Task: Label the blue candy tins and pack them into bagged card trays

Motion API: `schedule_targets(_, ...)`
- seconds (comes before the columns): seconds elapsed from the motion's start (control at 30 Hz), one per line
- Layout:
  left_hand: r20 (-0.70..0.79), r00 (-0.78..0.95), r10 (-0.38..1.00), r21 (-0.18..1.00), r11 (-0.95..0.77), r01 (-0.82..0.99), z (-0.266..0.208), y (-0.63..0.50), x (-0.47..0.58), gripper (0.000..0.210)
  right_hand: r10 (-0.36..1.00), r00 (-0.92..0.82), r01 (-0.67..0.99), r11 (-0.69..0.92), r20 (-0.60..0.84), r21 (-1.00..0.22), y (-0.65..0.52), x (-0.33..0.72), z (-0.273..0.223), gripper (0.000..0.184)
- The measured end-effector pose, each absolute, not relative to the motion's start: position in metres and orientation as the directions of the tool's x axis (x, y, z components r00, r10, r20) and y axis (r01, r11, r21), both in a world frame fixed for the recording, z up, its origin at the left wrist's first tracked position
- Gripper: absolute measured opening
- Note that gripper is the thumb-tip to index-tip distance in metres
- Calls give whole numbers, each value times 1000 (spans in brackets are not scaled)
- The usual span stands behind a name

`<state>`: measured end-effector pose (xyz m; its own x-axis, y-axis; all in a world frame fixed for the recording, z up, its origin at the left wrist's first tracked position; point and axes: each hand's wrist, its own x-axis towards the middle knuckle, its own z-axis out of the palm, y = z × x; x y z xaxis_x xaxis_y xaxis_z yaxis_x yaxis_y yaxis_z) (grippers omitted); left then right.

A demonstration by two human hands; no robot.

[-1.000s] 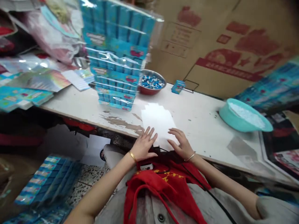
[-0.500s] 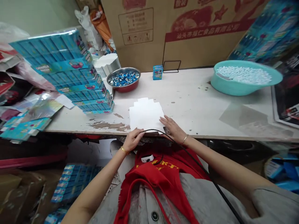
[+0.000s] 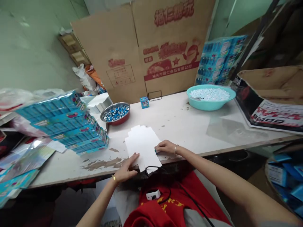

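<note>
A flat white die-cut box blank (image 3: 142, 143) with stepped edges lies at the table's front edge, its lower tabs reaching over that edge. My left hand (image 3: 125, 169) rests at its lower left side, forefinger stretched onto the card and thumb held apart. On the other side, the fingers of my right hand (image 3: 167, 147) pinch the blank's right edge, where a sliver of blue underside shows. A thin black cable (image 3: 152, 167) loops over the lower tabs.
Left stand stacked blue candy boxes (image 3: 78, 126) and a metal bowl (image 3: 115, 113) of blue-wrapped sweets. A small blue box (image 3: 144, 102) sits before a big carton (image 3: 118, 41). To the right are a turquoise basin (image 3: 208, 104) of white sweets and another blue stack (image 3: 213, 60).
The camera view has tilted up and shifted. My left hand has moved from the blank's bottom edge to its left side, and my right fingers have closed on its right edge.
</note>
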<state>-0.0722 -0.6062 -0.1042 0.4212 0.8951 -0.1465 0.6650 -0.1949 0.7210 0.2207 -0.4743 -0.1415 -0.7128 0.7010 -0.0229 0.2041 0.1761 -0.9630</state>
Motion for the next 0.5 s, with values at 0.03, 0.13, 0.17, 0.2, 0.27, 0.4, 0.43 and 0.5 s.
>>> schedule_targets(0.03, -155, 417, 895, 678, -211, 705, -105, -598, -74, 75, 749, -663, 211, 187, 0, -959, -470, 216, -140, 52)
schedule_targets(0.13, -172, 465, 869, 525, -318, 789, -107, -576, -71, 85, 835, -548, 228, 211, 54, -951, -460, 209, -143, 51)
schedule_targets(0.17, -188, 481, 856, 497, -340, 798, -107, -570, -68, 85, 849, -526, 229, 210, 61, -951, -458, 209, -144, 50)
schedule_targets(0.2, -193, 489, 851, 492, -347, 798, -107, -565, -65, 83, 857, -511, 228, 207, 64, -951, -456, 210, -146, 48)
schedule_targets(0.27, -192, 484, 854, 513, -333, 791, -108, -557, -60, 78, 864, -499, 231, 202, 62, -952, -452, 212, -149, 44)
schedule_targets(0.4, -201, 424, 883, 457, -299, 838, -107, -546, -50, 97, 895, -438, 254, 216, 87, -943, -441, 208, -143, 42)
schedule_targets(0.43, -195, 412, 890, 421, -303, 855, -106, -544, -48, 102, 903, -417, 257, 224, 102, -940, -440, 207, -140, 41)
schedule_targets(0.5, -161, 414, 896, 376, -332, 865, -104, -543, -47, 104, 910, -395, 251, 242, 129, -937, -444, 210, -133, 40)
